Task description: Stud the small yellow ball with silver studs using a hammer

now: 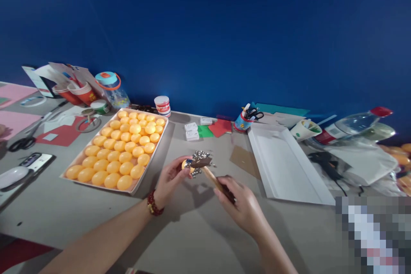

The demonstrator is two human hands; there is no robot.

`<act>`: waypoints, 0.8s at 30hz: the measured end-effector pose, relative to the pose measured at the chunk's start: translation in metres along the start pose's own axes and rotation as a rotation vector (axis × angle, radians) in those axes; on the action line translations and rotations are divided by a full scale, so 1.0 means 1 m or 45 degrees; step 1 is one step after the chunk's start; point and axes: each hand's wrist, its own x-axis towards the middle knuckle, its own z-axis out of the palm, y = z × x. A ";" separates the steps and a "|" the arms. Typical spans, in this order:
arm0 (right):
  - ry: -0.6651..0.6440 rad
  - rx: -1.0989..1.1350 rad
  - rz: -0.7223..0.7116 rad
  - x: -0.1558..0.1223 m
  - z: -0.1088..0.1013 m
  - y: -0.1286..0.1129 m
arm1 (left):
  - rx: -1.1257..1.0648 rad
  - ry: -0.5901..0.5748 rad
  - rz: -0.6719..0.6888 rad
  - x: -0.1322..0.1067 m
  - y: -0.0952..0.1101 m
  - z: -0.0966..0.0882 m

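My left hand [171, 179] is closed round a small orange ball [185, 165], held between thumb and fingers just above the table. My right hand [239, 201] grips the handle of a hammer [210, 175] with a pale wooden shaft, darker at the grip. Its dark head [201, 162] is right beside the ball; I cannot tell whether they touch. Small shiny silver pieces [201, 154] cluster behind and below the head. To the left, a shallow box [138, 188] holds rows of orange balls [125, 145].
A white tray [282, 167] lies to the right, with a black glue gun [326, 165] and a plastic bottle [349, 126] beyond it. Small white boxes [192, 132] and a pen cup with scissors [242, 122] stand at the back. Black scissors [24, 142] lie at far left.
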 end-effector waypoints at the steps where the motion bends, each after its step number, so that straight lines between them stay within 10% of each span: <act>1: 0.004 0.001 -0.001 0.000 0.000 0.000 | -0.011 0.001 0.000 0.000 0.000 0.000; 18: 0.028 -0.025 -0.023 -0.001 -0.001 -0.002 | -0.009 -0.046 -0.028 0.000 -0.004 -0.001; 24: 0.224 0.338 0.297 -0.004 0.003 -0.001 | -0.105 -0.209 -0.004 -0.003 0.002 0.004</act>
